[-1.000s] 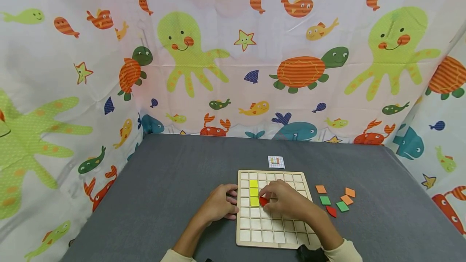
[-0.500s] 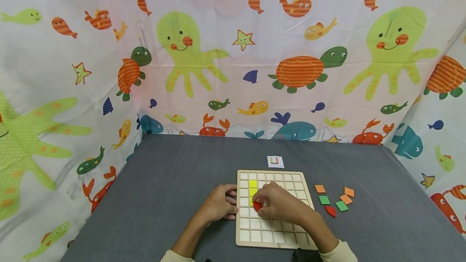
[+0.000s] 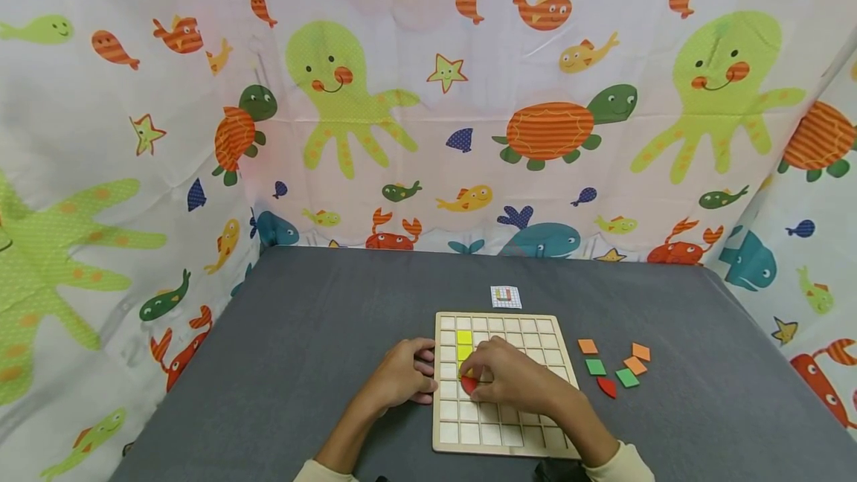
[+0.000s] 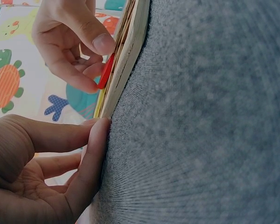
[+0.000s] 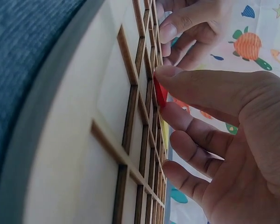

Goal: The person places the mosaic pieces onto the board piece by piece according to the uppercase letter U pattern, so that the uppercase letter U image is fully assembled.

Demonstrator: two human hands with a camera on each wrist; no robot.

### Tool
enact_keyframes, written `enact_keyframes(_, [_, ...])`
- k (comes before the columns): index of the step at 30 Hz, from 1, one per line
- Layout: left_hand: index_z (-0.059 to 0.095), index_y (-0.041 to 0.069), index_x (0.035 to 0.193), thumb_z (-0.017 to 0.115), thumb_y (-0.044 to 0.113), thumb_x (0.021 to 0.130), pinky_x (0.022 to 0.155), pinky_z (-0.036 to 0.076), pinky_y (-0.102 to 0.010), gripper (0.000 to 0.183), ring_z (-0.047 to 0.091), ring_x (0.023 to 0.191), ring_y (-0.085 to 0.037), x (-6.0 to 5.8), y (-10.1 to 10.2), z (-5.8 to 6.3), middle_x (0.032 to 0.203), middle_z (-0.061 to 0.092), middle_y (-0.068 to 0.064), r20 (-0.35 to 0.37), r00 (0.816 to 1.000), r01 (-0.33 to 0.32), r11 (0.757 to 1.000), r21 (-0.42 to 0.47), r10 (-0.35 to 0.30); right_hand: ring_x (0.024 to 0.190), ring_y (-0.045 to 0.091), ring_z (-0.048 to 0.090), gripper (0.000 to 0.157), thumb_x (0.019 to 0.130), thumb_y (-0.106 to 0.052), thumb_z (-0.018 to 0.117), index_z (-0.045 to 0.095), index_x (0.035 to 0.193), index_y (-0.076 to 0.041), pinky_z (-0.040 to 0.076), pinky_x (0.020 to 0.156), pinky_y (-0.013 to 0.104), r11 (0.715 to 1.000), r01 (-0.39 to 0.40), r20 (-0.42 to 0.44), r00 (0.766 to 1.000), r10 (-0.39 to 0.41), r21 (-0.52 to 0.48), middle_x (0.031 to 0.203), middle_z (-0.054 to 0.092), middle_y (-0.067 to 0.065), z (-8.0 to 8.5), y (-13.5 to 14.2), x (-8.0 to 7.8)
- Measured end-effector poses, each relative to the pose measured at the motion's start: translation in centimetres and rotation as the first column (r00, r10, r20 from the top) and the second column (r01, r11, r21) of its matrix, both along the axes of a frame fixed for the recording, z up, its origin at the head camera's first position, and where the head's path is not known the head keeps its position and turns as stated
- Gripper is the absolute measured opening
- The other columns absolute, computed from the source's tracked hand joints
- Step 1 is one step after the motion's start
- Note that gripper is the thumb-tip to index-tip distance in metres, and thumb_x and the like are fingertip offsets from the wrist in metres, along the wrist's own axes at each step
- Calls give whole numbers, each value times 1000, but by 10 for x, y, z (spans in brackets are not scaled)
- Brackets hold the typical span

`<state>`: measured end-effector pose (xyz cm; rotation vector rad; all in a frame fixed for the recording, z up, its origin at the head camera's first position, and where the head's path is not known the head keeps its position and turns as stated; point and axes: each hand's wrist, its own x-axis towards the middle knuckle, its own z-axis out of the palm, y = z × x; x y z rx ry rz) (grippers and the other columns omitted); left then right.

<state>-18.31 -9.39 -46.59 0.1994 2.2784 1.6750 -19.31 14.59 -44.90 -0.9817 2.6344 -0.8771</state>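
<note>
My right hand (image 3: 512, 374) pinches a red quarter-round tile (image 3: 468, 386) between thumb and fingers. The tile is at the surface of the wooden grid board (image 3: 491, 434), just below a column of yellow square tiles (image 3: 465, 338). In the right wrist view, the red tile (image 5: 160, 92) stands tilted at the grid's ridges; whether it sits in a cell cannot be told. My left hand (image 3: 402, 374) holds the board's left edge, with thumb and finger meeting at the rim in the left wrist view. Part of the lowest yellow tile is hidden by the right fingers.
Right of the board lie loose orange tiles (image 3: 588, 346), green tiles (image 3: 627, 378) and another red quarter-round tile (image 3: 606, 387). A small printed pattern card (image 3: 505, 297) lies behind the board. The grey table (image 3: 321, 311) backs onto a sea-animal curtain (image 3: 428, 117).
My right hand has carried the red tile left and slightly nearer me, to just below the yellow column. The left hand has stayed at the board's edge.
</note>
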Motion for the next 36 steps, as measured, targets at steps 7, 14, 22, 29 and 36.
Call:
enact_keyframes(7, [57, -6, 145, 77, -16, 82, 62, 67, -37, 67, 67, 95, -23, 0, 0, 0, 119, 60, -16, -6, 1000, -3, 1000, -3, 3, 94, 10, 54, 17, 87, -19, 87, 83, 103, -16, 53, 82, 31, 1000, -2, 15, 1000, 2, 7, 99, 69, -11, 1, 1, -1])
enact_keyframes(14, [57, -6, 145, 76, -17, 81, 62, 67, -37, 67, 67, 94, -23, 0, 0, 0, 119, 59, -16, -14, 1000, -6, 1000, -4, 6, 99, 8, 55, 16, 88, -18, 87, 83, 104, -18, 55, 87, 33, 1000, -8, 10, 1000, 8, 13, 102, 70, -12, -2, 0, -1])
enact_keyframes(22, [55, -8, 145, 75, -18, 81, 63, 67, -36, 68, 67, 95, -24, 1, 0, 1, 121, 60, -18, -18, 1000, 11, 1000, 5, -10, 97, 10, 57, 17, 87, -17, 88, 83, 103, -16, 55, 86, 33, 1000, -11, -11, 1000, 11, 3, 100, 71, -10, -1, 0, -1])
enact_keyframes(29, [55, -8, 146, 75, -17, 81, 63, 67, -37, 68, 68, 96, -24, 1, -1, 0, 121, 59, -18, -11, 1000, 8, 1000, 19, -7, 95, 10, 57, 15, 88, -19, 87, 82, 102, -18, 54, 85, 33, 1000, -10, 9, 1000, 10, -7, 100, 71, -11, -1, 2, -2])
enact_keyframes(36, [55, -7, 146, 75, -17, 81, 63, 68, -37, 68, 67, 96, -23, 0, -1, 0, 121, 59, -17, -1, 1000, 2, 1000, 24, -2, 87, 10, 57, 14, 87, -18, 85, 82, 101, -19, 52, 78, 29, 1000, 7, 27, 1000, -7, -30, 95, 69, -10, -2, 4, -4])
